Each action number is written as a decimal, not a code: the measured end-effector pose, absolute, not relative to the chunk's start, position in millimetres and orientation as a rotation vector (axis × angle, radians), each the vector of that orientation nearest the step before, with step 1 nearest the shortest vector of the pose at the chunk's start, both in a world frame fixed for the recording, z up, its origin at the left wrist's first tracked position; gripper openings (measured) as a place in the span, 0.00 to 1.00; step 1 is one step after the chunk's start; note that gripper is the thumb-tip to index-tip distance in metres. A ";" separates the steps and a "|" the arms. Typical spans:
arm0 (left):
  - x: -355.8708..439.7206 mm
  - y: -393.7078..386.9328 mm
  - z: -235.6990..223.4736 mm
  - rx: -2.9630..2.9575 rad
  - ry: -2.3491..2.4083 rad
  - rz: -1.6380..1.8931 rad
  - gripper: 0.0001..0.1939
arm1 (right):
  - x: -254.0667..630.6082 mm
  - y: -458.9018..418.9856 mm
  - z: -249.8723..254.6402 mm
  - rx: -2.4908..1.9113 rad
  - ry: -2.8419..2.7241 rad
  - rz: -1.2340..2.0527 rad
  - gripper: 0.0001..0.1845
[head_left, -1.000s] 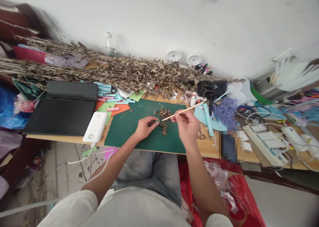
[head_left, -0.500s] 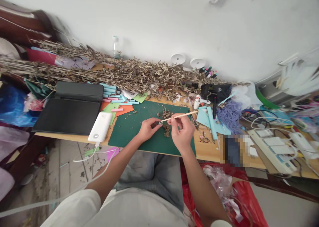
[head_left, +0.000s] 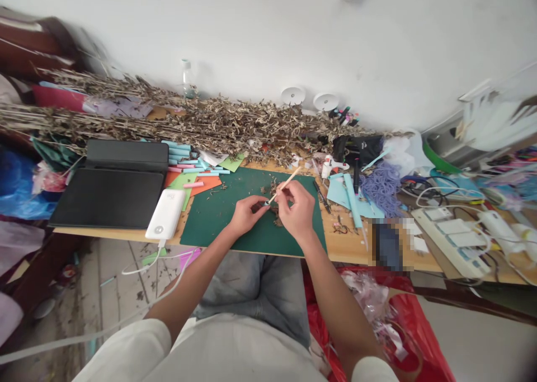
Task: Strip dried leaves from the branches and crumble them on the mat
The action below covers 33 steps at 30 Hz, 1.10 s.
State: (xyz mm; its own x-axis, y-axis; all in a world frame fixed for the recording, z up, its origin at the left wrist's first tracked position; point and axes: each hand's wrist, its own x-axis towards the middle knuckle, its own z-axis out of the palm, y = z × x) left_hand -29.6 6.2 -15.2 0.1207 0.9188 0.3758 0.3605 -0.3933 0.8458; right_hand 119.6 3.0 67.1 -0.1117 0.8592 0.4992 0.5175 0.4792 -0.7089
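Over the green cutting mat [head_left: 210, 220], my left hand [head_left: 246, 215] pinches a small pale-blue piece [head_left: 265, 203], perhaps rolled paper; its shape is too small to make out. A thin wooden stick [head_left: 291, 178] is gripped by the fingers of my right hand [head_left: 297, 210]. The stick slants down to the left, and its lower tip meets the blue piece. Crumbled dried leaves [head_left: 277, 221] lie on the mat, partly hidden behind my right hand.
Dried plant stalks [head_left: 235, 119] run along the wall. A black tablet case [head_left: 109, 197], white power bank [head_left: 165, 214] and blue paper rolls [head_left: 178, 152] lie left. A glue gun [head_left: 331, 165], purple yarn [head_left: 382, 186] and power strip [head_left: 453, 242] are to the right.
The stick has turned from nearly level to a steeper slant, its upper end swinging up and left. Both hands stay close together. The whole view has shifted slightly.
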 end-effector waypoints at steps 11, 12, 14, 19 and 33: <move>-29.8 7.0 -17.0 1.853 1.255 1.243 0.09 | 119.3 8.4 57.7 -1.118 -1.809 0.434 0.04; -29.5 6.8 -16.8 1.844 1.262 1.239 0.09 | 120.1 8.8 58.2 -1.113 -1.819 0.448 0.05; -28.9 6.4 -16.3 1.828 1.276 1.222 0.09 | 121.7 9.1 59.4 -1.120 -1.817 0.476 0.05; -27.8 5.4 -16.8 1.816 1.314 1.173 0.08 | 123.5 8.0 61.8 -1.173 -1.823 0.467 0.05; -30.5 6.0 -19.7 1.871 1.265 1.163 0.13 | 121.4 8.1 56.1 -1.129 -1.767 0.554 0.05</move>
